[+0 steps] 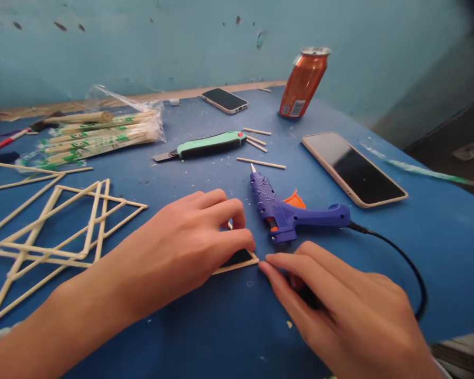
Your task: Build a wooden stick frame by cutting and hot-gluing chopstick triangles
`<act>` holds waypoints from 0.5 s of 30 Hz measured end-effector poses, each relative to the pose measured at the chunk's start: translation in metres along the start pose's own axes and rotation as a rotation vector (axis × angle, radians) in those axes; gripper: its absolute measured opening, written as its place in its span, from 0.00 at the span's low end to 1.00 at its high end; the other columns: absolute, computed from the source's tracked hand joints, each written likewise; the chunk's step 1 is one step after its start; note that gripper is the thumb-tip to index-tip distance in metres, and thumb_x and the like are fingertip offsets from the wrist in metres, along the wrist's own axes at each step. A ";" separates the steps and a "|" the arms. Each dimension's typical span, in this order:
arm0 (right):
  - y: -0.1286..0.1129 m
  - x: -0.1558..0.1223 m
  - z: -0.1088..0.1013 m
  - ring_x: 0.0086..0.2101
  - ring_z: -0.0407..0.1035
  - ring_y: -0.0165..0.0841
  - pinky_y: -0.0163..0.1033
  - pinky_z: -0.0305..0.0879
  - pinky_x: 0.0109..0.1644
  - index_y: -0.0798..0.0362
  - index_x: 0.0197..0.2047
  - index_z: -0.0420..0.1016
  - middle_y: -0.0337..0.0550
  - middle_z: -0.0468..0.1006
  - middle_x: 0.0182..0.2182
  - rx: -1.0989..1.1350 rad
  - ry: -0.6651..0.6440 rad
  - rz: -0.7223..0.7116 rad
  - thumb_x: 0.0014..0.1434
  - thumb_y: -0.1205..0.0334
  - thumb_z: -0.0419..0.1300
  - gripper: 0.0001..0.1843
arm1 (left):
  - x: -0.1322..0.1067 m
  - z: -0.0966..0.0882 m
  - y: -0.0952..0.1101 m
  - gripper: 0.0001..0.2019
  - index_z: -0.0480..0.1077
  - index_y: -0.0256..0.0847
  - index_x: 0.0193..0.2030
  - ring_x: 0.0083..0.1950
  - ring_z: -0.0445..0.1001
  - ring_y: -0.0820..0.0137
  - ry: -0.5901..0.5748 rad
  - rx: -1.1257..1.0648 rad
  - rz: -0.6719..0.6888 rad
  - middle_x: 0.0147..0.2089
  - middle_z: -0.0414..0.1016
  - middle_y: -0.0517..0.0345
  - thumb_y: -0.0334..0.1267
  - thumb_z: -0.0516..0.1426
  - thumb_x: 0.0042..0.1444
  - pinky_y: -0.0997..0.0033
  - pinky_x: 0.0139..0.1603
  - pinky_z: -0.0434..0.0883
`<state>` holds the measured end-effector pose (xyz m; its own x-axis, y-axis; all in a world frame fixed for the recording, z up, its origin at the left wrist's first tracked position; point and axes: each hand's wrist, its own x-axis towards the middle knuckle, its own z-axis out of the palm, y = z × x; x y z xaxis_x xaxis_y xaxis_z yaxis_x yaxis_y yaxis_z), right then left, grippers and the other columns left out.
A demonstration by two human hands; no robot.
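Left hand (185, 247) clamps a small wooden-stick triangle (237, 267), right hand (339, 308) at its corner, hands almost touching. The hot glue gun (288, 216) sits just beside; a bump could shift the sticks.

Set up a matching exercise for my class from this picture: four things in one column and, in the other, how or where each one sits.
Things
1. Left hand
2. Right hand
3. Hot glue gun
4. Utility knife

How or where
A. Blade end pointing left
B. Fingertips at a corner of the small stick frame
C. Arched over the small stick frame
D. Nozzle pointing away from the person

Pairs: 1-C, 2-B, 3-D, 4-A
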<state>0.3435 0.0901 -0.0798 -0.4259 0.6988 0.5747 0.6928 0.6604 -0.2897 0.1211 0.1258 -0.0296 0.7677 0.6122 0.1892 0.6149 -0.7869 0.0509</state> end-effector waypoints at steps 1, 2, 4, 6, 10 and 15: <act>0.000 0.000 0.000 0.20 0.63 0.23 0.37 0.51 0.24 0.51 0.39 0.76 0.33 0.70 0.24 -0.011 -0.004 0.004 0.69 0.64 0.58 0.07 | 0.000 0.000 0.000 0.10 0.76 0.43 0.41 0.40 0.68 0.68 -0.001 -0.009 -0.003 0.43 0.74 0.55 0.30 0.53 0.68 0.70 0.40 0.67; 0.000 -0.001 0.000 0.19 0.63 0.23 0.38 0.50 0.24 0.51 0.38 0.77 0.33 0.70 0.24 -0.020 -0.001 0.005 0.69 0.64 0.58 0.08 | 0.001 0.000 -0.001 0.11 0.76 0.44 0.41 0.40 0.69 0.68 -0.003 -0.016 -0.006 0.43 0.74 0.55 0.29 0.52 0.68 0.70 0.39 0.67; 0.000 -0.001 0.001 0.19 0.65 0.23 0.38 0.51 0.23 0.51 0.36 0.77 0.33 0.71 0.23 -0.036 0.013 0.018 0.69 0.63 0.59 0.09 | 0.001 0.000 -0.002 0.12 0.76 0.44 0.42 0.40 0.69 0.68 -0.012 -0.026 -0.013 0.44 0.74 0.55 0.29 0.51 0.68 0.69 0.39 0.68; 0.000 -0.001 0.002 0.18 0.65 0.23 0.37 0.51 0.22 0.51 0.35 0.78 0.34 0.73 0.23 -0.051 0.032 0.027 0.69 0.63 0.59 0.10 | 0.002 0.000 -0.004 0.14 0.76 0.45 0.42 0.40 0.69 0.68 -0.014 -0.033 -0.013 0.44 0.74 0.55 0.29 0.49 0.69 0.69 0.39 0.68; 0.001 -0.002 0.005 0.18 0.67 0.22 0.34 0.54 0.22 0.51 0.36 0.81 0.36 0.79 0.25 -0.047 0.064 0.012 0.68 0.64 0.60 0.09 | 0.003 0.003 -0.006 0.17 0.76 0.45 0.42 0.38 0.68 0.69 -0.003 -0.055 -0.003 0.42 0.74 0.56 0.31 0.46 0.70 0.69 0.38 0.68; 0.003 -0.011 0.010 0.21 0.71 0.23 0.31 0.57 0.22 0.50 0.37 0.81 0.37 0.80 0.25 -0.003 0.077 0.070 0.63 0.59 0.65 0.05 | 0.003 0.006 -0.006 0.15 0.76 0.46 0.42 0.37 0.67 0.69 0.019 -0.086 -0.010 0.42 0.73 0.56 0.34 0.48 0.71 0.69 0.38 0.69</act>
<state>0.3449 0.0873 -0.0943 -0.3304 0.7196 0.6107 0.7207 0.6101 -0.3291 0.1206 0.1328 -0.0354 0.7576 0.6191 0.2067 0.6042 -0.7850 0.1368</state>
